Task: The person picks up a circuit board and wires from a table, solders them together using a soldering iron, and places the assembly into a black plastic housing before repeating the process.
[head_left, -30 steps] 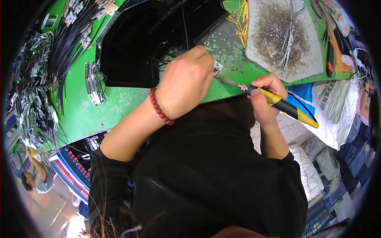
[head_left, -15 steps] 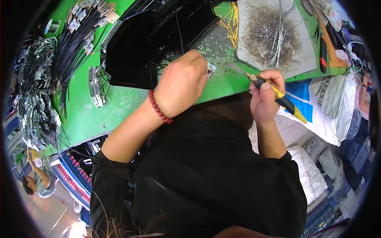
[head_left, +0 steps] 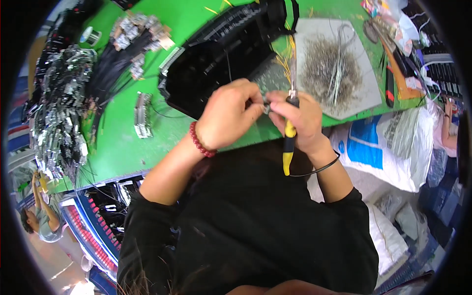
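Green matting covers the workbench [head_left: 123,152], crowded with a black plastic tray [head_left: 216,64] behind the hands, bundles of black cables with silvery connectors [head_left: 64,103] at the far left, and a grey board heaped with wire clippings [head_left: 329,69] to the right. Both hands meet just above the near edge of the bench, in front of the tray. The left hand [head_left: 228,115], a red bead bracelet [head_left: 200,141] on its wrist, pinches a small metallic part [head_left: 266,105] between thumb and fingertips; the part is mostly hidden, so its exact shape cannot be told. The right hand [head_left: 302,120] is closed around a soldering iron [head_left: 289,132] with a yellow-and-black handle, held like a pen. The iron's long axis runs nearly straight away from the body, butt end toward the person's chest and tip pointing up toward the tray, with its black cord [head_left: 319,167] looping round the right wrist. The small part sits just left of the iron's upper end, touching or nearly touching the right fingertips, so the two hands are practically knuckle to knuckle.
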Motion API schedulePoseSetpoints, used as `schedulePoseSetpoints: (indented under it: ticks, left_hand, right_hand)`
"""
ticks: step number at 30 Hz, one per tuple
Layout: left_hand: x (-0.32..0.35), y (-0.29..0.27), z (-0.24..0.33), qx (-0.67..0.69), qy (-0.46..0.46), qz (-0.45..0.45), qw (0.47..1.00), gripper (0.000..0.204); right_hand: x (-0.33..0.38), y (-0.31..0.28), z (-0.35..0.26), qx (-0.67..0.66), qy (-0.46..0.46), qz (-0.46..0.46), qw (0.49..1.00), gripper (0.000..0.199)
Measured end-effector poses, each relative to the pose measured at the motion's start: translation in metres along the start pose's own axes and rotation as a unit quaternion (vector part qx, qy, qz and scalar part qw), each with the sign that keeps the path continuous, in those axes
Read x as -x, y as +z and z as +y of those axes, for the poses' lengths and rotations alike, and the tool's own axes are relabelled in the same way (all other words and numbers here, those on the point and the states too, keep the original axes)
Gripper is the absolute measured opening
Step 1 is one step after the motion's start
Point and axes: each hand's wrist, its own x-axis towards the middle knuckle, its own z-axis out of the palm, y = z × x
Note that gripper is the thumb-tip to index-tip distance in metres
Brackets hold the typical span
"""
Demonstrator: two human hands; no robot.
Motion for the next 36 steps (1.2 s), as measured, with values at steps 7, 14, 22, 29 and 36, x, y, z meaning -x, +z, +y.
schedulePoseSetpoints:
  ticks: [7,14,22,29,36]
  left_hand:
    - [0.025,-0.025,0.031,-0.19,0.059,0.117,0.973,0.048]
    - [0.027,-0.031,0.018,-0.165,0.095,0.155,0.969,0.047]
    - [0.021,-0.077,0.019,-0.093,0.118,0.16,0.976,0.031]
    - [-0.029,-0.115,0.011,-0.332,0.223,0.133,0.907,0.024]
    - [-0.123,-0.108,-0.032,-0.36,0.278,-0.095,0.885,0.024]
  right_hand:
    - [-0.039,0.008,-0.028,-0.045,0.114,0.144,0.982,0.029]
    - [-0.057,0.024,-0.041,-0.145,0.117,0.153,0.97,0.037]
    - [-0.081,0.002,0.003,-0.26,0.144,0.293,0.909,0.04]
    - [-0.047,-0.016,0.022,-0.098,0.234,0.326,0.91,0.048]
    - [-0.031,-0.023,0.021,-0.028,0.19,0.308,0.932,0.045]
